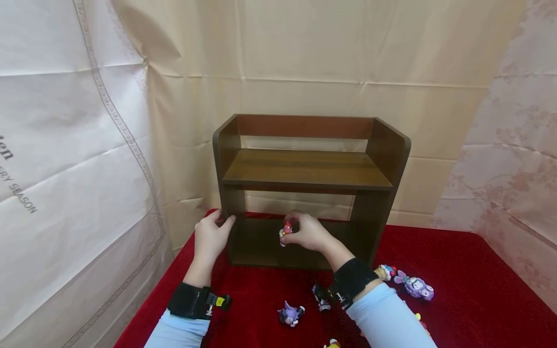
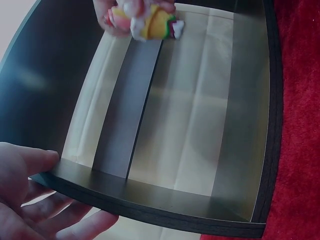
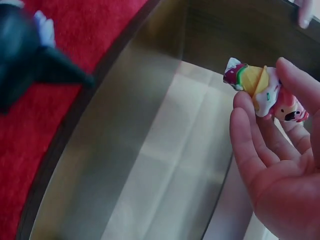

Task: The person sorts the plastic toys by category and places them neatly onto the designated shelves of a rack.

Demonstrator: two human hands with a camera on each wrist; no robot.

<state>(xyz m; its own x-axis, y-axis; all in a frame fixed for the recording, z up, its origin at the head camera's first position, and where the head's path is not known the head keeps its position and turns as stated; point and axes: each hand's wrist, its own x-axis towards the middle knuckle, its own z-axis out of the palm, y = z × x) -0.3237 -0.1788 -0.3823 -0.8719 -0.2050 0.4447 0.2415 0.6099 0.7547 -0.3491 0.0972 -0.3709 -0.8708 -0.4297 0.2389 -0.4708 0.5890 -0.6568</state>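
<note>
A small dark-brown two-tier shelf stands on a red cloth. My left hand holds its left side panel, thumb on the inner face and fingers round the outside. In front of the lower compartment, my right hand pinches a small toy figurine between thumb and fingertips. The figurine has a pink-and-red head, a white drip-like middle, a yellow part and a purple-and-white end. In the left wrist view, the figurine appears sideways near the top, above the shelf's opening.
On the red cloth lie a purple figurine, a black one by the right wrist, a lavender rabbit figurine and a cream-and-red one. A yellow-topped piece shows at the bottom edge. Beige fabric hangs behind.
</note>
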